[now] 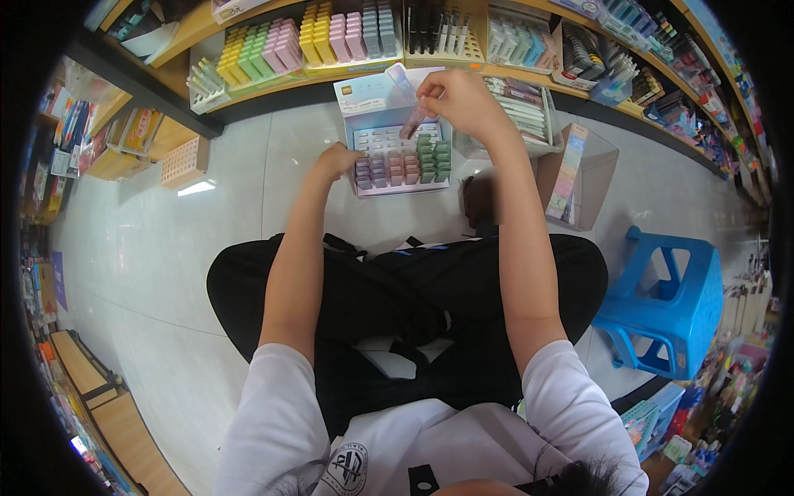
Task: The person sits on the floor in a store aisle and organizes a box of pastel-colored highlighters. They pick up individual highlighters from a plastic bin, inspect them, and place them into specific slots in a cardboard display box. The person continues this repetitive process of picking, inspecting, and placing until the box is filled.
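Note:
A cardboard display box [402, 191] stands on the tiled floor before me, its printed header panel [366, 99] raised at the back. Upright in its slotted white tray [378, 137] are several purple sticks [371, 172], pink sticks [403, 168] and green sticks [434, 158]; empty slots show in the back rows. My left hand [337, 161] grips the left wall of the box, thumb over the edge. Between the fingertips of my right hand [462, 102] is a slim, pinkish-brown stick [413, 122], tilted above the tray. Its exact kind is too small to tell.
Shelves [267, 93] with stationery displays run along the back. Right of the box are a clear bin [546, 121] of pens and an open carton [589, 180]. A blue plastic stool [688, 297] stands at right. A holed wooden block [185, 162] lies at left.

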### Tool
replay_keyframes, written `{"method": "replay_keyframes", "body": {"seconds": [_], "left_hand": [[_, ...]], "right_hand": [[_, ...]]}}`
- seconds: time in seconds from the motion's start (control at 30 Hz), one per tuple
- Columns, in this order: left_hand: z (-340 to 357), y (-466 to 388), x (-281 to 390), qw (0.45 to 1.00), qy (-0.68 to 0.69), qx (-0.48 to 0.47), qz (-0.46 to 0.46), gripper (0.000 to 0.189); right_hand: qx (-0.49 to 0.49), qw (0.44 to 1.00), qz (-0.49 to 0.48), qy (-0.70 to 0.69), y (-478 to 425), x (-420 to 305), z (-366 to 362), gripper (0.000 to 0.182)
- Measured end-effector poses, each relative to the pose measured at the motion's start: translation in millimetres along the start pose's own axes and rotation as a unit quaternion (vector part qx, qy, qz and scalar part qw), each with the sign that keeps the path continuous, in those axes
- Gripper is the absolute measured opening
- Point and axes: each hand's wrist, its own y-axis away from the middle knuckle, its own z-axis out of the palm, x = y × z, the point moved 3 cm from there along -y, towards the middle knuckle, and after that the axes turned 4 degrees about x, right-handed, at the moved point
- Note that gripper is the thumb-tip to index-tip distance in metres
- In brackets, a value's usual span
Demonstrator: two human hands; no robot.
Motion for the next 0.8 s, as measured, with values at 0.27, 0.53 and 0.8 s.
{"method": "replay_keyframes", "body": {"seconds": [0.27, 0.53, 0.8], "left_hand": [[29.7, -7.0, -20.3, 0.961, 0.055, 0.223, 0.154, 0.032], [-24.8, 40.1, 37.4, 0.926, 0.205, 0.300, 0.106, 0.026], [-72.9, 68.4, 69.3, 0.826, 0.417, 0.319, 0.203, 0.027]], "right_hand": [[0.044, 0.999, 0.008, -0.014, 0.0, 0.0, -6.8, 0.016], [0.050, 0.996, 0.009, -0.080, 3.4, -9.0, -23.2, 0.014], [0.072, 0.994, -0.059, -0.064, 15.3, -47.1, -40.7, 0.015]]}}
